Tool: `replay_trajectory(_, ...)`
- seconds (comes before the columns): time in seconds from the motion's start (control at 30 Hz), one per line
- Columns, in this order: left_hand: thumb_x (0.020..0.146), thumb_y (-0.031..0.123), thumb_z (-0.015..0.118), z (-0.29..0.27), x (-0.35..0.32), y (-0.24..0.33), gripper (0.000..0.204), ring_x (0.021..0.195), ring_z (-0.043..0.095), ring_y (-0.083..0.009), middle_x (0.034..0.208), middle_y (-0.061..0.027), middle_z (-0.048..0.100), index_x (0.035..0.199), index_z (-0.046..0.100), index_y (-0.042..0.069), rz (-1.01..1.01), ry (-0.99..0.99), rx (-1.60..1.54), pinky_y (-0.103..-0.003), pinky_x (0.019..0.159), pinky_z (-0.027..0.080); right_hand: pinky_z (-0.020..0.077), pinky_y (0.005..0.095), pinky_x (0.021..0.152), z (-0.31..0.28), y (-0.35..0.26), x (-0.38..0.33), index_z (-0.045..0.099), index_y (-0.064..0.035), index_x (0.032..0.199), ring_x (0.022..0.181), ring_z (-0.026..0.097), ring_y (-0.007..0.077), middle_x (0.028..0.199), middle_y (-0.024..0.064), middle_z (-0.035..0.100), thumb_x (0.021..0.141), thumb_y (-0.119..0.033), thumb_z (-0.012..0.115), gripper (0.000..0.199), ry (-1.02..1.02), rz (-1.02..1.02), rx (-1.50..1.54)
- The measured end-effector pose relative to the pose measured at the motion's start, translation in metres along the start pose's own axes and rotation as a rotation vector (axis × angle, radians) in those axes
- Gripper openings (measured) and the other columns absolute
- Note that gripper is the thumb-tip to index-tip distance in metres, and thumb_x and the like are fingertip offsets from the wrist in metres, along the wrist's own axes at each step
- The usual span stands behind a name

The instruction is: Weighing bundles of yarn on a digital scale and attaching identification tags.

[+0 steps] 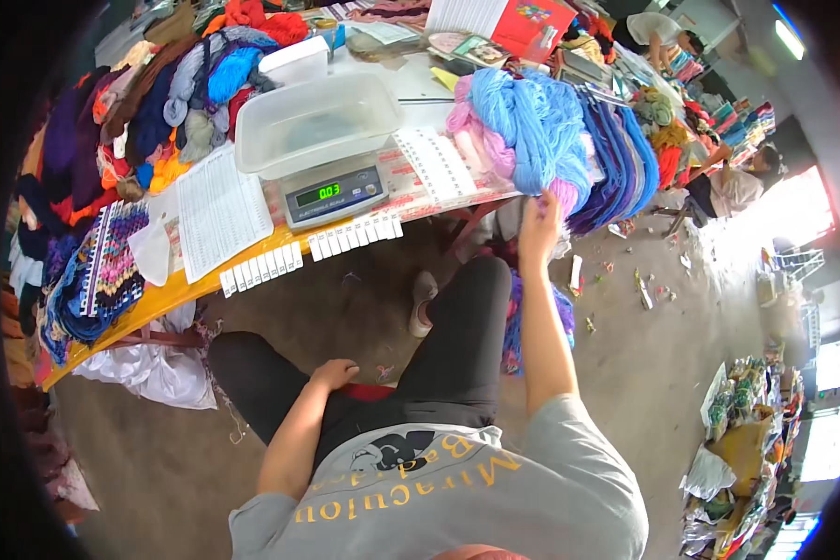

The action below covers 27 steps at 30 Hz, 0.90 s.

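Note:
My right hand (539, 229) reaches up to the table's front edge, its fingers closed on the lower end of a pink yarn skein (564, 194). Light blue yarn skeins (530, 121) lie heaped just above it, with more pink yarn (481, 145) at their left side. Darker blue and purple skeins (616, 159) hang over the edge to the right of that hand. Resting on my lap, my left hand (334, 375) holds nothing, and its fingers lie loosely stretched out.
A digital scale (336, 196) carries a clear plastic tub (317, 121) on the table. Printed sheets (222, 210) and a strip of white labels (355, 235) lie nearby. Multicoloured yarn (117, 247) piles up at the left. Other people (658, 37) work at the far right.

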State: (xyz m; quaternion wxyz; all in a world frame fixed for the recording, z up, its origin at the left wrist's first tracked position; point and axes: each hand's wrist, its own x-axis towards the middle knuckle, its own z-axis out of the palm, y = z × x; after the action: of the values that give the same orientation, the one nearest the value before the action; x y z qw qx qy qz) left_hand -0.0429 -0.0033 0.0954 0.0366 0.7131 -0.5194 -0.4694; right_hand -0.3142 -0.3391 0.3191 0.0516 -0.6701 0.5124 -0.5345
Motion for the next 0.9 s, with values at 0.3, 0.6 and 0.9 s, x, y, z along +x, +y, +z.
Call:
replay_trajectory(0.3, 0.085, 0.03, 0.051, -0.005, -0.004, -0.002, 0.031, 0.099, 0.058, -0.0314, 0.103, -0.0148, 0.063, 0.102, 0.064, 0.007, 0.06, 0.252, -0.324, -0.037, 0.085, 0.045, 0.0352, 0.0458, 0.094, 0.025, 0.007, 0.068, 0.038, -0.0012, 0.128, 0.113, 0.042, 0.0339, 0.12, 0.0153, 0.045, 0.065, -0.03, 0.071, 0.078, -0.233, -0.124, -0.597)
replay_trajectory(0.6, 0.084, 0.029, 0.053, 0.001, -0.003, -0.015, 0.03, 0.099, 0.058, -0.0304, 0.102, -0.0132, 0.063, 0.101, 0.064, 0.008, 0.081, 0.307, -0.289, -0.038, 0.085, 0.046, 0.0436, 0.0434, 0.078, 0.0, 0.004, 0.134, 0.06, -0.0013, 0.096, 0.088, 0.055, 0.0363, 0.093, 0.0175, 0.06, 0.066, -0.016, 0.059, 0.033, -0.229, -0.318, -0.2)
replay_trajectory(0.9, 0.084, 0.029, 0.051, 0.002, 0.0, -0.014, 0.029, 0.099, 0.058, -0.0308, 0.103, -0.0124, 0.063, 0.101, 0.065, 0.01, 0.095, 0.311, -0.185, -0.039, 0.086, 0.046, 0.0496, 0.0402, 0.079, -0.034, 0.03, 0.244, 0.055, -0.0028, 0.104, 0.083, 0.061, 0.0261, 0.093, 0.0116, 0.062, 0.079, -0.015, 0.056, 0.028, -0.422, 0.58, 0.906)
